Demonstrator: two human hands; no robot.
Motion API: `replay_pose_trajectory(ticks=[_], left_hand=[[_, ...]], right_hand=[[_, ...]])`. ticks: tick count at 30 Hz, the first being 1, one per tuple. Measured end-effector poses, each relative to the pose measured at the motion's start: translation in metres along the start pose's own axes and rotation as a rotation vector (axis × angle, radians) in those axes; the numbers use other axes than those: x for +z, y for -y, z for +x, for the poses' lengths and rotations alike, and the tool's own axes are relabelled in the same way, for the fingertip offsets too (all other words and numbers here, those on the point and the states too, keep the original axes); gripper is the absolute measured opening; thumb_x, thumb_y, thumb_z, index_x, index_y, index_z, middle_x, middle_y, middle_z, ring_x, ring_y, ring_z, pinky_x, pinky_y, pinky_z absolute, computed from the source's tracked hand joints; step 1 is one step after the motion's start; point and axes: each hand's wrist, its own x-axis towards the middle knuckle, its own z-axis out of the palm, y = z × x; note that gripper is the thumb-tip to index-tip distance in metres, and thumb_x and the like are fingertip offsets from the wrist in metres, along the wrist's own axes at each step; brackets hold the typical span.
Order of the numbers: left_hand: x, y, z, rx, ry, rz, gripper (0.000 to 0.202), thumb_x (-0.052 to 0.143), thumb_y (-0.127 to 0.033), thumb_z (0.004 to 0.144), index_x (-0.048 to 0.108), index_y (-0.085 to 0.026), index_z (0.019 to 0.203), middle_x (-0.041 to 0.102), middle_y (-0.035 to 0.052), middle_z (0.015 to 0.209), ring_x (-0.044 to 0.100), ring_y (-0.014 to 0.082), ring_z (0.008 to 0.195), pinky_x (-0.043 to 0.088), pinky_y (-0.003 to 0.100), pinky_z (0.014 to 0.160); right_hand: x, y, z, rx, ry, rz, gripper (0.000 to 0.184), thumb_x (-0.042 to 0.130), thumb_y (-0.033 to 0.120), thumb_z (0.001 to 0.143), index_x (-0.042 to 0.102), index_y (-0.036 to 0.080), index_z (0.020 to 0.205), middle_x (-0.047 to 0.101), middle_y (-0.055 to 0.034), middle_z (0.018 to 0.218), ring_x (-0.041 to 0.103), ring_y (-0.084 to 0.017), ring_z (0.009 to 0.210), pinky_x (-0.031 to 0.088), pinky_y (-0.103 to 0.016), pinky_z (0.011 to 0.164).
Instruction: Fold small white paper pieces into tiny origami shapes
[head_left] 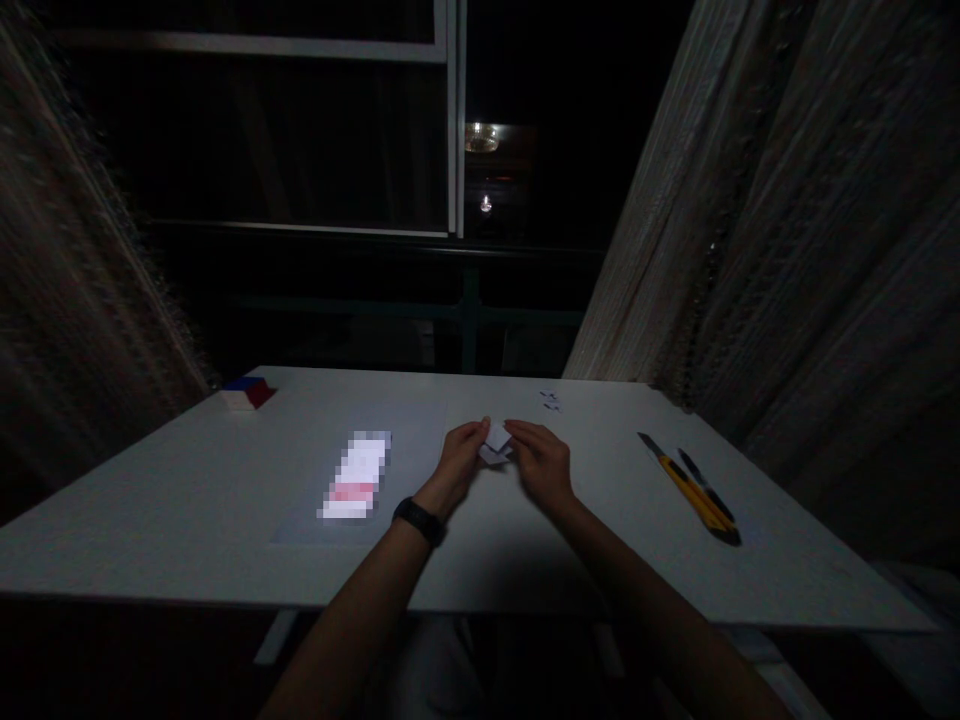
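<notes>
Between my two hands, just above the white table (247, 480), is a small piece of folded white paper (496, 441). Its near side shows angled folds and a pointed flap. My left hand (459, 462), with a dark band on the wrist, pinches the paper's left edge, thumb on top. From the other side my right hand (541, 466) grips the right edge, its fingers bent toward the paper. The fingertips beneath the paper are hidden.
Left of my hands lies a lit phone (356, 478), its screen blurred, on a pale sheet (300, 532). A yellow utility knife (694, 492) and dark pen (703, 482) lie right. Small marked paper pieces (550, 402) and a coloured cube (246, 393) sit farther back.
</notes>
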Motion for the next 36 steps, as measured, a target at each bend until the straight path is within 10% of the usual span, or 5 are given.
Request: replay_pose_trajectory(ticks=[19, 25, 36], left_hand=[[0.001, -0.003, -0.002, -0.042, 0.004, -0.060, 0.034, 0.070, -0.043, 0.060, 0.058, -0.015, 0.074, 0.054, -0.0004, 0.069, 0.052, 0.0091, 0.059, 0.041, 0.020, 0.051], [-0.002, 0.002, 0.002, 0.093, -0.001, 0.043, 0.032, 0.067, -0.044, 0.065, 0.059, -0.014, 0.075, 0.054, -0.0003, 0.067, 0.050, 0.0085, 0.060, 0.039, 0.019, 0.054], [0.002, -0.004, 0.002, 0.226, 0.029, 0.315, 0.025, 0.064, -0.040, 0.068, 0.062, -0.014, 0.068, 0.057, 0.0006, 0.067, 0.050, 0.0112, 0.066, 0.039, 0.022, 0.064]], right_hand=[[-0.002, 0.008, -0.004, -0.114, 0.111, -0.082, 0.021, 0.059, 0.023, 0.075, 0.069, 0.029, 0.092, 0.066, -0.0041, 0.105, 0.060, -0.021, 0.086, 0.046, -0.042, 0.082], [-0.005, 0.011, 0.003, 0.104, 0.118, 0.151, 0.016, 0.057, 0.032, 0.077, 0.070, 0.025, 0.082, 0.066, -0.0057, 0.101, 0.059, -0.022, 0.096, 0.042, -0.041, 0.089], [0.000, -0.004, 0.008, 0.648, 0.190, 0.572, 0.036, 0.078, 0.035, 0.047, 0.058, 0.018, 0.072, 0.057, 0.0036, 0.059, 0.054, -0.011, 0.053, 0.045, -0.025, 0.053]])
